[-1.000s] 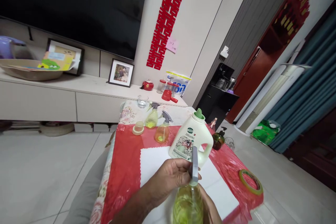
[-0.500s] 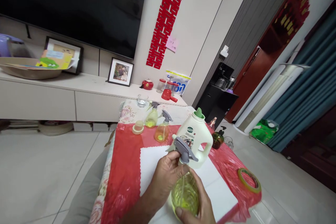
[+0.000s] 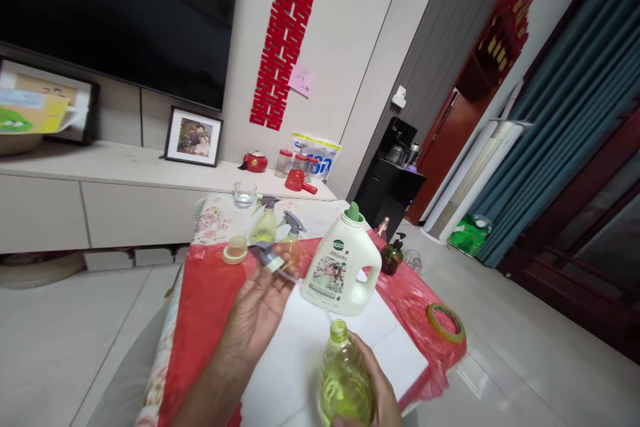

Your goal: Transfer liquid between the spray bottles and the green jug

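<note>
My left hand [image 3: 260, 310] pinches a grey trigger spray head [image 3: 267, 256] above the left part of the white sheet, its thin tube pointing right. Around a yellow-green clear bottle [image 3: 345, 377], open at the neck, wraps my right hand [image 3: 377, 383]; the bottle is upright at the front. Behind it stands a large pale detergent jug [image 3: 343, 263] with a green spout. Two more spray bottles, a yellow-green one [image 3: 264, 225] and an orange-tinted one [image 3: 291, 243], stand just beyond my left hand. A pale cap [image 3: 235, 250] rests left of them.
A white sheet [image 3: 295, 353] lies on red plastic [image 3: 200, 307] over the table. Tape [image 3: 446, 322] lies at right, and a dark pump bottle [image 3: 392, 255] stands behind it. A glass cup [image 3: 244, 195] is at the back left. Beyond is a cabinet with a red ladle-like scoop [image 3: 296, 180] and jars.
The spray head has come off the bottle; my left hand has carried it up and left. My right hand keeps the bottle. The view has swung to the right.
</note>
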Demonstrator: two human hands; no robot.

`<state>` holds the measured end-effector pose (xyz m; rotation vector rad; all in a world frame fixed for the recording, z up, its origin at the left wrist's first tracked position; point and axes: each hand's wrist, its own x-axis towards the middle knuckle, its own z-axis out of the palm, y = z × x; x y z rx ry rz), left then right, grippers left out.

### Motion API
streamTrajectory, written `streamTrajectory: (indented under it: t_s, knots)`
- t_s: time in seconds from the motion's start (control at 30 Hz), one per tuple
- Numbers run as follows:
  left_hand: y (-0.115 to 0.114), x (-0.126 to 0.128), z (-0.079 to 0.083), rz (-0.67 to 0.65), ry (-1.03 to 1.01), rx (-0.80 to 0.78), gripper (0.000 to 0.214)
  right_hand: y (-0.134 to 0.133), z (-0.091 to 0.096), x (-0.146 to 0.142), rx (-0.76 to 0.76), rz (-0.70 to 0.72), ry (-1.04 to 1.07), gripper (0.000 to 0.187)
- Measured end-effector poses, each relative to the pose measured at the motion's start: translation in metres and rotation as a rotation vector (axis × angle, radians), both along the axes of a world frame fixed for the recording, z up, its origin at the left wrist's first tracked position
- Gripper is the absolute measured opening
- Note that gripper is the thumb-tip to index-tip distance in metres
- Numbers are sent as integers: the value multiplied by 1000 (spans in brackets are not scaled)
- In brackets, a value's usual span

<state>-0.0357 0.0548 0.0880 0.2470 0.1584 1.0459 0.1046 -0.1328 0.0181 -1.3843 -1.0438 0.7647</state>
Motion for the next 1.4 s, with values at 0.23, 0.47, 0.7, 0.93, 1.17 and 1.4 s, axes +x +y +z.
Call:
streamTrajectory:
  t_s: [0.23, 0.47, 0.7, 0.93, 1.17, 1.4]
  knots:
    - [15, 3, -40, 27, 77, -180, 28, -30, 50, 40, -37, -232, -94, 107]
    - [12, 12, -68, -33, 134, -128, 17, -1, 131, 104, -25, -358, -512, 100]
    - [13, 10, -75, -96, 167, -75, 24, 50, 182, 131, -6, -431, -910, 89]
    - [13, 10, -79, -93, 160, -70, 21, 78, 202, 145, -29, -342, -1241, 86]
    - [13, 8, -77, -99, 164, -73, 15, 93, 210, 153, -17, -256, -1406, 85]
    - [12, 8, -77, -105, 153, -57, 16, 96, 221, 154, -29, -211, -1559, 83]
